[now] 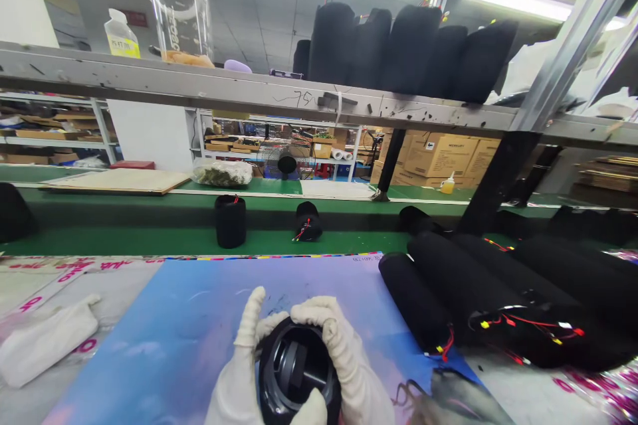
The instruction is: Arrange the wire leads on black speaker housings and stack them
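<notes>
Both my hands wear white fabric gloves and hold a round black speaker housing [298, 372] low at the middle of the view, its open end facing me. My left hand [244, 372] grips its left side with the thumb below and the forefinger raised. My right hand [343, 358] curls over its top and right side. The housing hangs just above a blue and purple printed sheet [189, 332] on the bench.
Several black fabric-covered cylinders with red wires [498, 292] lie piled at the right. Two more cylinders [230, 220] [308, 220] stand on the green conveyor belt [124, 239]. A white cloth [47, 339] lies at the left. An overhead shelf [249, 89] carries more black cylinders and bottles.
</notes>
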`<state>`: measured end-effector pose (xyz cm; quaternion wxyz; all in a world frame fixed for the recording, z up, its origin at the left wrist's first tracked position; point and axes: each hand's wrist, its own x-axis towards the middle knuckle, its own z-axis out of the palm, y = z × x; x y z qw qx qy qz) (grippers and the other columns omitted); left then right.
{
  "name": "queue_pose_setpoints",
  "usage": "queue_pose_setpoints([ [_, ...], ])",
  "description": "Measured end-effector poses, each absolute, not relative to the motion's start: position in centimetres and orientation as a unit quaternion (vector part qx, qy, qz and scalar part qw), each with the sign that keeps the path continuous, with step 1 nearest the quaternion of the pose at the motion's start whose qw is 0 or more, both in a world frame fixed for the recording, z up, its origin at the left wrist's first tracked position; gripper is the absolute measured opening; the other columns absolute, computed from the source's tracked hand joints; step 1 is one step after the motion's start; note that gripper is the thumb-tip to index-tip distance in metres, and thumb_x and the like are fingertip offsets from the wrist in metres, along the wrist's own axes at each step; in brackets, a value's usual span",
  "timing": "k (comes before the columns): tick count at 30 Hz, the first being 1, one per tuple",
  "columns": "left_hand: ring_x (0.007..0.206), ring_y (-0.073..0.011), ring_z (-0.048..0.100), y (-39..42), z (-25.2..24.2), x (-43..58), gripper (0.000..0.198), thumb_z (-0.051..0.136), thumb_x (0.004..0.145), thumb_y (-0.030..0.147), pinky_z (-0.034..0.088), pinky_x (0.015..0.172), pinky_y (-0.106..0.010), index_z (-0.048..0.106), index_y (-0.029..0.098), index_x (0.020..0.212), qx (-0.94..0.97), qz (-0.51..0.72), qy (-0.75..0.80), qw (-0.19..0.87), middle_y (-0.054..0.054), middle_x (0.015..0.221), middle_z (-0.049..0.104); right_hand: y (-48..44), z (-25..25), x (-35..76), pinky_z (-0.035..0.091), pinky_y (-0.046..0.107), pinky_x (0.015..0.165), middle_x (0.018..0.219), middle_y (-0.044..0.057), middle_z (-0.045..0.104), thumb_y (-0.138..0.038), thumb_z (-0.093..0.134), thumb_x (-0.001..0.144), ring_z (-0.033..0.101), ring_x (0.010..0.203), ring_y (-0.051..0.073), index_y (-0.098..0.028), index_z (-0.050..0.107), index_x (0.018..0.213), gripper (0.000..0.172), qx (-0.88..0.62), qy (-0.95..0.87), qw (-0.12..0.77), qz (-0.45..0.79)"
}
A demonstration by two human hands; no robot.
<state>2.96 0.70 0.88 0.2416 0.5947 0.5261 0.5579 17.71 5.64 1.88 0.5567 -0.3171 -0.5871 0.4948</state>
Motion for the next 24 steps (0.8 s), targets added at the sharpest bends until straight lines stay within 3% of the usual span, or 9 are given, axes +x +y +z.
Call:
queue_pose_setpoints([
  [5,0.122,-0.0353,0.066,1.5,1.9,1.9,0.063,0.078,0.069,0.022,0.048,0.112,-0.045,0.071,0.036,0.130,0.646,0.531,0.509,0.204,-0.006,0.131,0.071,5.0,1.5,17.7,0.049,0.042,0.109,0.119,0.004,0.076,-0.068,0.058,0.091,0.066,0.117,0.029,-0.030,0.079,0.109,0.046,-0.339,-0.441,0.615,0.558],
  [8,0.128,-0.0329,0.064,1.8,1.6,1.6,0.047,0.075,0.078,0.027,0.043,0.117,-0.041,0.075,0.034,0.124,0.619,0.556,0.493,0.254,-0.003,0.131,0.073,4.3,2.1,17.7,0.047,0.034,0.108,0.112,0.004,0.077,-0.054,0.072,0.087,0.064,0.115,0.027,-0.028,0.080,0.095,0.029,-0.385,-0.468,0.601,0.522],
  [12,0.123,-0.0251,0.067,2.6,0.3,1.5,0.031,0.056,0.095,0.032,0.040,0.120,-0.039,0.077,0.036,0.118,0.583,0.564,0.504,0.296,0.003,0.127,0.075,3.9,2.5,17.7,0.052,0.032,0.100,0.111,0.004,0.077,-0.052,0.067,0.090,0.067,0.110,0.025,-0.027,0.078,0.100,0.029,-0.383,-0.467,0.588,0.539],
  [16,0.121,-0.0236,0.069,3.2,-0.3,1.3,0.028,0.057,0.095,0.036,0.036,0.122,-0.037,0.079,0.035,0.113,0.556,0.572,0.504,0.330,0.002,0.124,0.076,3.9,2.0,17.7,0.049,0.039,0.110,0.123,0.005,0.074,-0.061,0.060,0.093,0.064,0.122,0.029,-0.029,0.080,0.106,0.040,-0.346,-0.471,0.586,0.561],
  [20,0.133,-0.0271,0.061,2.7,0.0,1.3,0.031,0.057,0.095,0.039,0.033,0.124,-0.041,0.077,0.033,0.118,0.562,0.571,0.486,0.349,0.000,0.131,0.073,3.9,1.7,18.1,0.045,0.042,0.114,0.124,0.007,0.073,-0.065,0.061,0.092,0.063,0.124,0.031,-0.029,0.081,0.105,0.043,-0.352,-0.521,0.575,0.523],
  [24,0.134,-0.0326,0.060,1.6,0.0,1.4,0.045,0.072,0.085,0.047,0.041,0.120,-0.047,0.071,0.035,0.128,0.583,0.573,0.465,0.341,-0.002,0.138,0.069,3.4,1.4,18.5,0.043,0.049,0.115,0.132,0.009,0.070,-0.062,0.084,0.071,0.062,0.128,0.036,-0.030,0.077,0.115,0.056,-0.310,-0.510,0.565,0.569],
])
